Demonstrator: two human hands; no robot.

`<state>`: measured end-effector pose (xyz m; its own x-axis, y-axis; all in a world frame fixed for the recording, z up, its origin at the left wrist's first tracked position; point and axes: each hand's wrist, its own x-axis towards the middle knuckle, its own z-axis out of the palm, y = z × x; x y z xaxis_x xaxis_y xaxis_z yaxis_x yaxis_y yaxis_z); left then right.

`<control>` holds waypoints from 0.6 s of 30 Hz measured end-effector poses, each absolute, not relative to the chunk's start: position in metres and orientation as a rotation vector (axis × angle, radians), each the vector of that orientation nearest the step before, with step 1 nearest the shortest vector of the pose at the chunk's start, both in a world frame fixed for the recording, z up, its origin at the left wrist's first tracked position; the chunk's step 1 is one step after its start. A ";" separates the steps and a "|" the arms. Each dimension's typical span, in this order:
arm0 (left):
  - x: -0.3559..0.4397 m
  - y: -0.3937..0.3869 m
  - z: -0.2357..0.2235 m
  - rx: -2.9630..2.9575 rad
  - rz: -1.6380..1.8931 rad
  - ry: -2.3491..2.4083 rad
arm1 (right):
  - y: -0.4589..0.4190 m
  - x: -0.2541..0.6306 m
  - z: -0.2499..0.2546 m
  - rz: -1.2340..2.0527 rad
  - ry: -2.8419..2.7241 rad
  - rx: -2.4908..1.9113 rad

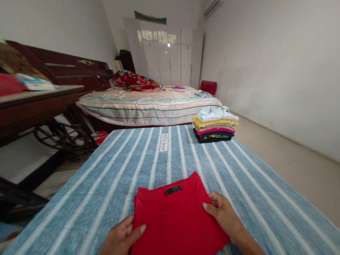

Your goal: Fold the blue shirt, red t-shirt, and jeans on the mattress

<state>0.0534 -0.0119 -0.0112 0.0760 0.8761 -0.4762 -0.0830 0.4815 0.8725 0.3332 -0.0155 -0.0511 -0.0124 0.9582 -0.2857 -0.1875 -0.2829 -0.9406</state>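
Note:
A red folded shirt [172,219] is in front of me at the near edge of the view, its neckline and black label facing away from me. My left hand [123,235] grips its left edge, thumb on top and fingers behind. On the opposite edge, my right hand [225,214] pinches the fabric in the same way. Beneath lies a blue and white striped cloth [111,184] covering the table or bed surface. Part of the shirt's lower end is cut off by the frame.
A stack of folded clothes [215,125] sits at the far right corner of the striped cloth. Beyond is a bed [148,108] with a bunched red floral blanket [135,81]. To the left stands a sewing machine table [39,95]; white wardrobes [164,56] line the back.

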 end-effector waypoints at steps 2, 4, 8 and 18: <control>0.055 -0.015 -0.008 0.805 0.830 1.265 | -0.019 0.335 -0.049 1.501 -0.897 -1.312; 0.055 -0.018 -0.006 0.812 0.834 1.222 | -0.023 0.337 -0.049 1.505 -0.907 -1.375; 0.056 -0.023 -0.012 0.816 0.895 1.199 | -0.030 0.344 -0.050 1.542 -0.883 -1.495; 0.059 -0.032 -0.026 0.807 1.013 1.117 | -0.036 0.349 -0.046 1.431 -0.816 -1.735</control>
